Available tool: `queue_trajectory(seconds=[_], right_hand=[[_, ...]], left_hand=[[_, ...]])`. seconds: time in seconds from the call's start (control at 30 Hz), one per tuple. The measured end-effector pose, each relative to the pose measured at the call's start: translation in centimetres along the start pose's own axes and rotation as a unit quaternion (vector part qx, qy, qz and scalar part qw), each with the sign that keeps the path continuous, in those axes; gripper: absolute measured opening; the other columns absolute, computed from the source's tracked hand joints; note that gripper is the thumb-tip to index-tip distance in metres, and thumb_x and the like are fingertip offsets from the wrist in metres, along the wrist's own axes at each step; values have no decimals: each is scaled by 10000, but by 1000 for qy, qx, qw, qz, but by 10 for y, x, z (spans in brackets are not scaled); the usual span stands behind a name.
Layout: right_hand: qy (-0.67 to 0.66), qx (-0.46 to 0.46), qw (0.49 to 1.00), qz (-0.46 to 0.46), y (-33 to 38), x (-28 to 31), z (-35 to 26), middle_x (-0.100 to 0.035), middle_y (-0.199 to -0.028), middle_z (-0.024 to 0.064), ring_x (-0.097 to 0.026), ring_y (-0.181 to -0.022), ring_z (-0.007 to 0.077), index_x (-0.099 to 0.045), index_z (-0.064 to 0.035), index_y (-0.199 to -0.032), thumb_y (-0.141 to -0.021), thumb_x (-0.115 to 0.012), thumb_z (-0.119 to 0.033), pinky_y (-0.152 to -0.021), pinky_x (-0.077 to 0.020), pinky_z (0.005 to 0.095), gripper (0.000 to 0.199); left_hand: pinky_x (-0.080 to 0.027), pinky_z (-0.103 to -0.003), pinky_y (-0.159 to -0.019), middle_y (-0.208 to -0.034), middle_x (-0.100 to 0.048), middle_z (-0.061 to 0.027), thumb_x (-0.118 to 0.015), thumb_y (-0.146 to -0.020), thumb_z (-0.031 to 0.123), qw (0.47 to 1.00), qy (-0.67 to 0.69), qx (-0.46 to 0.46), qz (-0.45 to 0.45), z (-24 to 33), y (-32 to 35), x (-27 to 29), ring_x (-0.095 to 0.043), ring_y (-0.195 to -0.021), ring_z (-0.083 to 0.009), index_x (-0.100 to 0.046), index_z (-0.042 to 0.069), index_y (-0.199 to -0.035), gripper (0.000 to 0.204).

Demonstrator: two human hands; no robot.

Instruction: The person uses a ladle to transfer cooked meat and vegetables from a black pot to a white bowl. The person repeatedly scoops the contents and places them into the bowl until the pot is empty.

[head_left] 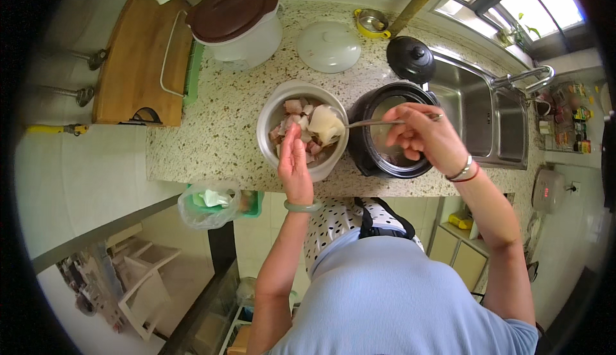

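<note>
White bowl [264, 130] (round-rimmed) holds pinkish chunks [293, 106].

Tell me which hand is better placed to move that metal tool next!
Probably the right hand: it grips the metal tool, which reaches to the white bowl. The left hand is at the bowl's near side, without a tool.

You have daylight from the window [542, 3], upper right, its panes burnt near white; highlights on the stainless-steel sink [471, 101]; lines bow rimward, corners black.
</note>
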State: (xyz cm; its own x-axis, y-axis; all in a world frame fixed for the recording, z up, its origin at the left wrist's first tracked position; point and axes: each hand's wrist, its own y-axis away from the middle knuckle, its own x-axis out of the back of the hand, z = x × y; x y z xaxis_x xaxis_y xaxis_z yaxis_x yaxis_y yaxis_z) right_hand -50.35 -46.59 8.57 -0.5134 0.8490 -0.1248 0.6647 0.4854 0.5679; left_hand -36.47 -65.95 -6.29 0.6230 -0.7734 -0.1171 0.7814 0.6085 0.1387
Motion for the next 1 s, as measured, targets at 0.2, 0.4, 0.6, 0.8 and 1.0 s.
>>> queue_trajectory(seconds=[0.2,0.4,0.6,0.8,1.0], right_hand=[[68,8,997,-26,-23,-34,49,-683,-758,118,-499,-541,60,-641,48,-1042,-1051,-429,-198,-450,-413,206,325],[299,200,931,-64,-8,-51,86,-673,-807,123,-649,-752,229,-637,-2,-1045,-992,-503,-120,-684,-527,375,185],[549,376,731,-149,-1,-44,117,-557,-860,105,-578,-861,280,-608,-27,-1045,-834,-609,-84,-666,-538,371,219],[598,440,657,-132,-1,-39,127,-509,-832,78,-545,-834,249,-588,-42,-1061,-782,-612,-128,-640,-532,326,292],[564,435,697,-86,-2,-29,117,-521,-831,71,-554,-825,251,-591,-45,-1074,-783,-621,-93,-654,-523,361,296]], left_hand=[[-402,-342,-1078,-1451,-492,-102,-465,-1059,222,998,34,16,44,-7,3,27,-484,-1317,-194,-490,18,-1411,408],[-426,-343,-1050,-1388,-547,-102,-469,-1056,283,997,23,20,66,-13,6,31,-520,-1262,-179,-507,20,-1402,436],[-421,-343,-1056,-1384,-552,-87,-462,-1058,295,998,19,27,60,-12,3,28,-516,-1261,-174,-505,32,-1408,440],[-413,-355,-1070,-1407,-530,-98,-457,-1059,293,998,16,18,62,-9,1,29,-505,-1282,-186,-495,29,-1414,444],[-409,-364,-1075,-1402,-526,-124,-458,-1058,290,998,-6,7,69,-8,3,29,-502,-1292,-211,-496,17,-1409,446]])
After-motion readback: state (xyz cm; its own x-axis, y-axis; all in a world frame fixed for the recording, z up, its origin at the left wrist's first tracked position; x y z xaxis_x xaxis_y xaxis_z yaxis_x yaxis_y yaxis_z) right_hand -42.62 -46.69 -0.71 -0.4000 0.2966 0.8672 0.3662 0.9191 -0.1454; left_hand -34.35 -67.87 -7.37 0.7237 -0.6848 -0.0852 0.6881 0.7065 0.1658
